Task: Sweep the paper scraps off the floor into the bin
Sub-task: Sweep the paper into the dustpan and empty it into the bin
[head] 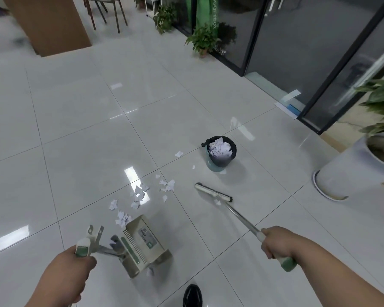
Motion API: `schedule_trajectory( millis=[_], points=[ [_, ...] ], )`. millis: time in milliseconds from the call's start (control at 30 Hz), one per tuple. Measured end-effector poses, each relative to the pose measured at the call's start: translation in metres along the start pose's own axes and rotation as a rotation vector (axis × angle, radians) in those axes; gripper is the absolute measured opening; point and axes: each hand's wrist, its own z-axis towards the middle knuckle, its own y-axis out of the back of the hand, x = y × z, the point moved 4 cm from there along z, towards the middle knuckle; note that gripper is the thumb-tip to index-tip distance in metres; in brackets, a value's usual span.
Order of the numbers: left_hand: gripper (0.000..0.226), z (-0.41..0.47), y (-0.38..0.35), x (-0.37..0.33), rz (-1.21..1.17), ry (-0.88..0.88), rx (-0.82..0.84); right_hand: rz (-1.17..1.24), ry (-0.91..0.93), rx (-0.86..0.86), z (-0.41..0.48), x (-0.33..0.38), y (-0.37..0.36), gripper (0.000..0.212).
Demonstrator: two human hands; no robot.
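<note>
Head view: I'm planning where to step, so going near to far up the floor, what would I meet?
Black shoe → dustpan → loose paper scraps → bin → small potted plant by the glass door. The broom head lies level with the scraps, so it is left out.

Hidden under right hand [277, 242] fingers [267, 245]: part of broom handle [239, 216]. Unreadable beyond left hand [71, 271] fingers [90, 261]: dustpan label [147, 237] (print too small).

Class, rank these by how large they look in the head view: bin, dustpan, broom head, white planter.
1. planter
2. dustpan, though its nearness to the camera flatters it
3. bin
4. broom head, about as long as the bin is wide, but much thinner
</note>
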Motion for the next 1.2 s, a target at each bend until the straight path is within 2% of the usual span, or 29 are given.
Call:
schedule_trajectory(
  millis=[233, 267, 367, 600, 700, 767, 867, 1100, 1200],
  points=[
    [0.005, 0.006, 0.007, -0.020, 0.027, -0.048, -0.045, 0.236, 0.027, -0.020, -0.023, 0.017, 0.022, 0.017],
    [0.004, 0.009, 0.006, -0.026, 0.031, -0.053, -0.046, 0.272, 0.024, -0.019, -0.024, 0.027, 0.026, 0.021],
    [0.008, 0.022, 0.003, -0.046, 0.029, -0.066, -0.041, 0.382, 0.031, 0.016, -0.018, 0.057, 0.037, 0.059],
    [0.012, 0.081, -0.009, -0.106, -0.002, -0.116, -0.015, 0.607, -0.021, 0.221, -0.003, 0.151, 0.079, 0.024],
    [0.012, 0.119, -0.017, -0.132, 0.000, -0.143, 0.007, 0.711, 0.037, 0.303, 0.016, 0.197, 0.107, 0.011],
    [0.012, 0.147, -0.025, -0.152, 0.000, -0.156, 0.035, 0.756, 0.134, 0.325, 0.029, 0.229, 0.127, 0.009],
    [0.015, 0.190, -0.035, -0.186, -0.013, -0.142, 0.067, 0.791, 0.253, 0.299, 0.053, 0.280, 0.161, 0.018],
    [0.013, 0.254, -0.059, -0.257, 0.060, -0.164, 0.170, 0.816, 0.322, 0.287, 0.088, 0.383, 0.217, 0.059],
    [0.018, 0.279, -0.070, -0.271, 0.080, -0.177, 0.184, 0.852, 0.328, 0.223, 0.107, 0.418, 0.234, 0.067]
  ],
)
